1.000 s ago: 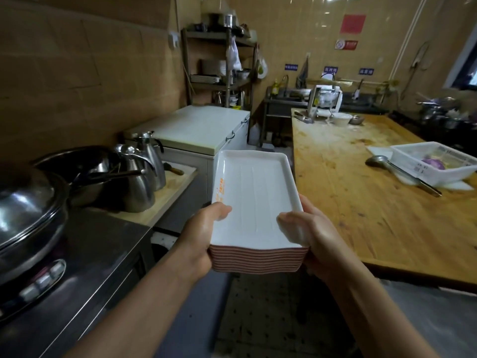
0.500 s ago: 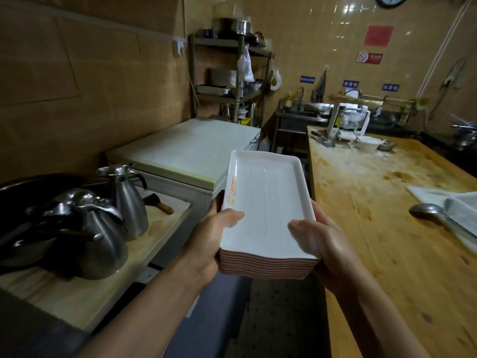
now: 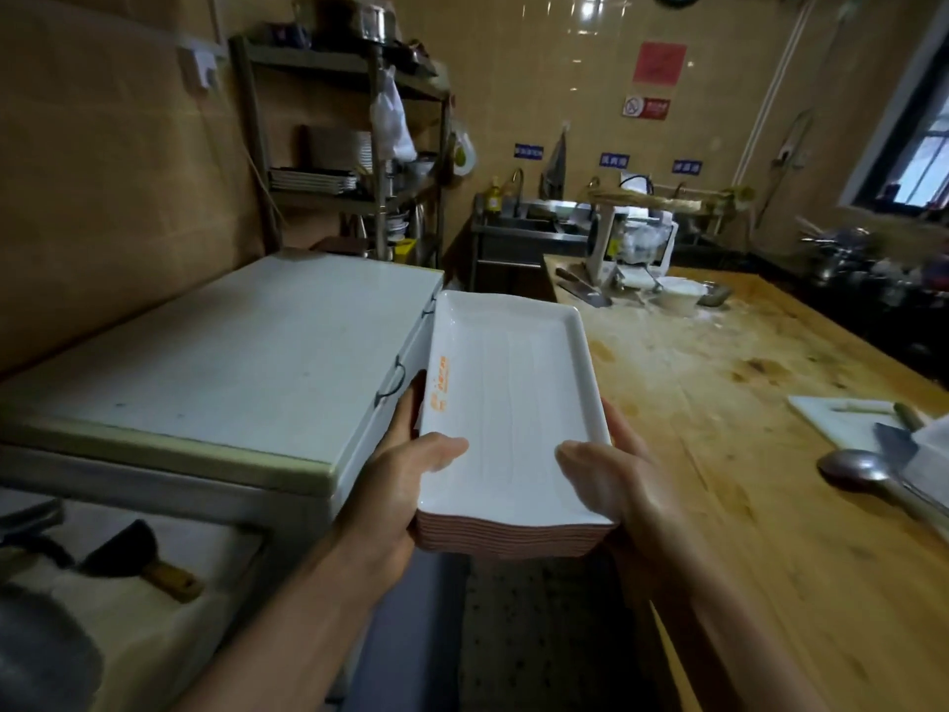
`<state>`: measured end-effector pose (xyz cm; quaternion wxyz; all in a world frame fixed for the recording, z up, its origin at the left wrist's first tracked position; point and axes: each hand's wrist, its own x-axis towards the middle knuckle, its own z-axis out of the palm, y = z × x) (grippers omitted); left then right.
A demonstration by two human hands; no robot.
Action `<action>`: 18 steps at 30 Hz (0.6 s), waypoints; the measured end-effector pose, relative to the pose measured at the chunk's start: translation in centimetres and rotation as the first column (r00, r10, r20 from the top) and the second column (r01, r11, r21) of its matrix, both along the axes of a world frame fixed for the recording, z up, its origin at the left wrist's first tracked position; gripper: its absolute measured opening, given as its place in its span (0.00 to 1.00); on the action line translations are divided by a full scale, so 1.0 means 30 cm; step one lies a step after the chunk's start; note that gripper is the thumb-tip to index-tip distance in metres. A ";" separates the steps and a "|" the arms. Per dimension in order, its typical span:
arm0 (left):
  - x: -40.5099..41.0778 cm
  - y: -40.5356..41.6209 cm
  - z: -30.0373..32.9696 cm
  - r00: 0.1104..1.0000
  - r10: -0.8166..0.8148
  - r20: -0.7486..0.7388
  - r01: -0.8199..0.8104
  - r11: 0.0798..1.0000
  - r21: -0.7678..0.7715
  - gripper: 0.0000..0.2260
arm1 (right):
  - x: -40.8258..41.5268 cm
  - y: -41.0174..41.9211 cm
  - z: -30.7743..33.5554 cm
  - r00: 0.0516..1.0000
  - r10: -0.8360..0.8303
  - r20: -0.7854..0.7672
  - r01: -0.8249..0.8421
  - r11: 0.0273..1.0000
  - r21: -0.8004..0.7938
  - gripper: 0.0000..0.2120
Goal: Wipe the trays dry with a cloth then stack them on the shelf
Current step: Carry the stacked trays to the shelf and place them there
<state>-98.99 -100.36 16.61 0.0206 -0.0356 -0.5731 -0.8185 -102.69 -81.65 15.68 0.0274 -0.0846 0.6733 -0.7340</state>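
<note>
A stack of several white rectangular trays (image 3: pixel 513 403), with orange print on the top one's left rim, is carried level at chest height in the aisle. My left hand (image 3: pixel 405 485) grips the stack's near left corner, thumb on top. My right hand (image 3: pixel 611 485) grips the near right corner the same way. A metal shelf rack (image 3: pixel 380 146) stands ahead at the far wall, with a pile of trays (image 3: pixel 313 179) on its middle level and pots on top. No cloth is in view.
A white chest freezer (image 3: pixel 231 362) stands left of the aisle. A long wooden table (image 3: pixel 770 454) runs along the right with a ladle (image 3: pixel 868 477), a cutting board (image 3: pixel 842 418), a cleaver (image 3: pixel 580 287) and bowls. A steel sink (image 3: pixel 529 233) lies at the back.
I have walked forward along the aisle with the stack; the kettles and wok have dropped out of view at the left, and the freezer and shelf rack are closer. Both hands keep their grip.
</note>
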 end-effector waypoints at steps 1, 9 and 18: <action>-0.063 -0.006 0.006 1.000 0.001 -0.006 -0.001 1.000 -0.013 0.28 | -0.059 -0.005 0.001 1.000 -0.019 0.003 0.019 1.000 -0.012 0.29; -0.576 -0.012 -0.009 0.999 0.015 -0.032 -0.017 0.997 -0.070 0.27 | -0.549 -0.013 -0.029 0.999 -0.033 -0.015 0.032 0.997 -0.063 0.29; -1.220 0.052 0.017 0.997 0.072 -0.037 -0.074 0.995 -0.067 0.26 | -1.235 0.038 0.006 0.999 0.024 -0.031 -0.026 0.997 -0.068 0.28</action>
